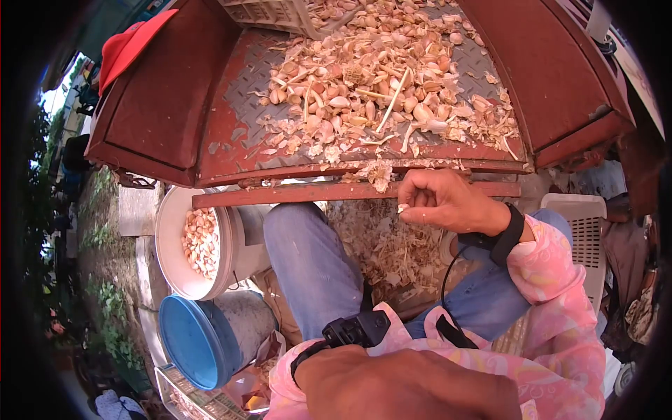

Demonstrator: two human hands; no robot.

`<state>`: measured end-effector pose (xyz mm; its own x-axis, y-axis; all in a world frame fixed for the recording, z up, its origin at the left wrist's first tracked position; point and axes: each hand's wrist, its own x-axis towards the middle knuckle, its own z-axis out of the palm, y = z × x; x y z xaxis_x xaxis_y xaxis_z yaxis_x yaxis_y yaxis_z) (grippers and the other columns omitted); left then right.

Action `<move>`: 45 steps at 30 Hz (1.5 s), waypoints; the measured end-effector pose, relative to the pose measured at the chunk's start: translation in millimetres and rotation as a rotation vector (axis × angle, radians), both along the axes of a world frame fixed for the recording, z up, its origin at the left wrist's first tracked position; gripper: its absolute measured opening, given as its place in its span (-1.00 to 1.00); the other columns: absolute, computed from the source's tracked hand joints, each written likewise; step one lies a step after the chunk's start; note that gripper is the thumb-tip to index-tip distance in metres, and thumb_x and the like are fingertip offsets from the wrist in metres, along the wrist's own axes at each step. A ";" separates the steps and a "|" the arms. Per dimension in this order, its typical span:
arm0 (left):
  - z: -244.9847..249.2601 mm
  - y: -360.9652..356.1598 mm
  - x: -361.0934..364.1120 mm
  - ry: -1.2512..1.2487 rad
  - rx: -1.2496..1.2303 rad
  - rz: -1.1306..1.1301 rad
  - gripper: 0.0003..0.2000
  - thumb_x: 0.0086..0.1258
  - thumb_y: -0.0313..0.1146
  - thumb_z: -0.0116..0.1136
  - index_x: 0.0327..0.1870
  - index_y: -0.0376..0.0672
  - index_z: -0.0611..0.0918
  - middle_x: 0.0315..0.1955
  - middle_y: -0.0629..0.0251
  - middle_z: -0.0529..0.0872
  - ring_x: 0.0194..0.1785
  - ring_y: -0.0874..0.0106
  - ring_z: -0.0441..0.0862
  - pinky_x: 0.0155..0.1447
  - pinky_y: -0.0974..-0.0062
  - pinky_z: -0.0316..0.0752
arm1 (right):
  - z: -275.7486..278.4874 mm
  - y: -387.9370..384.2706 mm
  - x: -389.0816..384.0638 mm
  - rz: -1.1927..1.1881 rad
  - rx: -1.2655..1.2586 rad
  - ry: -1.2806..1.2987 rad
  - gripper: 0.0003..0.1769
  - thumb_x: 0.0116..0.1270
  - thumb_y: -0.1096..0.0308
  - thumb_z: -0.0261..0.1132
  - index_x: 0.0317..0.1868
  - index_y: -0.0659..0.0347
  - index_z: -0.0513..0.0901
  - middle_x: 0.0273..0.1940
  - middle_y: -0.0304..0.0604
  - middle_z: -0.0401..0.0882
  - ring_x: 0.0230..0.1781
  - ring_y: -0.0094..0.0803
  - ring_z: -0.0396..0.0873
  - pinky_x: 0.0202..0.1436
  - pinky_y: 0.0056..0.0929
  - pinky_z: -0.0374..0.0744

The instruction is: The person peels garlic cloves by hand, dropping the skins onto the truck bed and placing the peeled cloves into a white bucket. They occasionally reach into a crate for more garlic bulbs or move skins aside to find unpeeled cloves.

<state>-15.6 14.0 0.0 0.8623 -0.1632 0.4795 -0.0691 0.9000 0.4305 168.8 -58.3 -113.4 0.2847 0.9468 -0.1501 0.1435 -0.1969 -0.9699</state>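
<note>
My right hand (448, 201) is just over the front rail of the red metal truck-bed-like tray (238, 133). Its fingers are curled, and a small whitish bit (402, 208) shows at the thumb tip; its kind is too small to tell. Close to the camera lies my left hand (413, 385), back side up, across my chest; its fingers are hidden or cut off at the lower edge. A heap of garlic cloves (364, 91) with loose skins and dry stalks covers the tray. Some papery garlic skin (379, 173) hangs over the tray's front edge beside my right hand.
A white bucket (168, 245) with garlic cloves (201, 241) inside stands left of my knee. Below it is a bucket with a blue lid (185, 343). Garlic skins (399, 245) litter the ground between my legs. A plastic crate (581, 217) stands at right.
</note>
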 end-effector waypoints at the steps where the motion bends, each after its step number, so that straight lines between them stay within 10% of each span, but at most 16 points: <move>1: -0.7 -0.2 -1.1 -0.003 0.003 0.003 -0.85 0.19 -0.68 0.11 -0.24 -0.57 0.56 -0.23 -0.09 0.53 -0.24 0.32 0.57 -0.18 0.60 0.50 | 1.1 0.9 -1.0 0.007 -0.009 -0.027 -0.82 0.14 0.39 0.30 -0.34 0.28 0.48 -0.52 -0.34 0.45 -0.52 -0.66 0.40 -0.46 -0.63 0.41; 7: -8.0 -1.5 8.0 -0.140 -0.013 0.150 -0.87 0.18 -0.71 0.10 -0.25 -0.56 0.57 -0.26 -0.07 0.55 -0.27 0.34 0.58 -0.22 0.63 0.50 | -6.0 1.0 -3.3 0.032 0.028 -0.070 -0.85 0.16 0.40 0.30 -0.30 0.22 0.49 -0.50 -0.44 0.43 -0.55 -0.79 0.36 -0.53 -0.76 0.33; 12: -20.6 29.4 8.7 -0.264 0.456 0.251 -0.81 0.24 -0.55 0.11 -0.16 -0.43 0.54 -0.26 -0.02 0.55 -0.29 0.40 0.55 -0.17 0.60 0.44 | -9.4 1.7 -0.8 -0.058 0.072 0.010 -0.84 0.17 0.41 0.30 -0.27 0.24 0.51 -0.40 -0.41 0.46 -0.47 -0.78 0.38 -0.45 -0.77 0.35; 14: -51.3 42.3 13.6 0.365 0.386 0.549 -0.80 0.29 -0.48 0.06 -0.12 -0.39 0.50 -0.32 0.09 0.56 -0.35 0.48 0.56 -0.30 0.64 0.45 | -10.8 0.3 0.2 -0.142 0.231 0.120 -0.84 0.20 0.43 0.28 -0.22 0.25 0.52 -0.34 -0.40 0.45 -0.41 -0.77 0.37 -0.38 -0.76 0.36; 20: -115.1 49.5 33.7 0.794 0.219 0.462 -0.77 0.36 -0.44 -0.02 -0.01 -0.31 0.45 -0.29 0.28 0.56 -0.26 0.53 0.56 -0.23 0.67 0.49 | -13.9 6.5 -7.0 -0.166 0.432 0.198 -0.85 0.22 0.45 0.25 -0.20 0.27 0.57 -0.31 -0.34 0.53 -0.27 -0.65 0.47 -0.23 -0.65 0.48; 27: -136.4 42.2 44.6 0.738 -0.022 0.426 -0.84 0.37 -0.41 0.00 -0.11 -0.27 0.48 -0.37 0.31 0.58 -0.39 0.61 0.51 -0.36 0.76 0.43 | -7.9 10.7 -5.7 -0.108 0.530 -0.409 -0.83 0.11 0.51 0.29 -0.24 0.28 0.57 -0.33 -0.21 0.51 -0.30 -0.43 0.50 -0.29 -0.54 0.47; 34: -127.3 48.4 39.4 0.768 0.411 0.714 -0.86 0.33 -0.41 0.07 -0.18 -0.26 0.53 -0.49 0.38 0.58 -0.54 0.71 0.41 -0.51 0.81 0.26 | 4.5 15.1 -18.0 -0.089 0.400 -1.046 -0.79 0.03 0.48 0.27 -0.28 0.21 0.49 -0.43 -0.16 0.44 -0.38 -0.26 0.47 -0.42 -0.37 0.46; 45: -127.1 39.4 38.0 0.767 0.345 0.718 -0.85 0.31 -0.42 0.08 -0.18 -0.30 0.52 -0.48 0.36 0.57 -0.56 0.71 0.36 -0.53 0.81 0.21 | 2.3 26.3 -6.6 0.017 0.318 -0.968 -0.80 0.05 0.39 0.18 -0.33 0.27 0.38 -0.46 0.00 0.45 -0.39 -0.11 0.49 -0.39 -0.21 0.47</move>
<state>22.4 53.4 -127.1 0.8590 0.4726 -0.1972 -0.1349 0.5804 0.8031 162.1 -31.9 -111.1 0.1368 0.9075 0.3971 0.8947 0.0588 -0.4427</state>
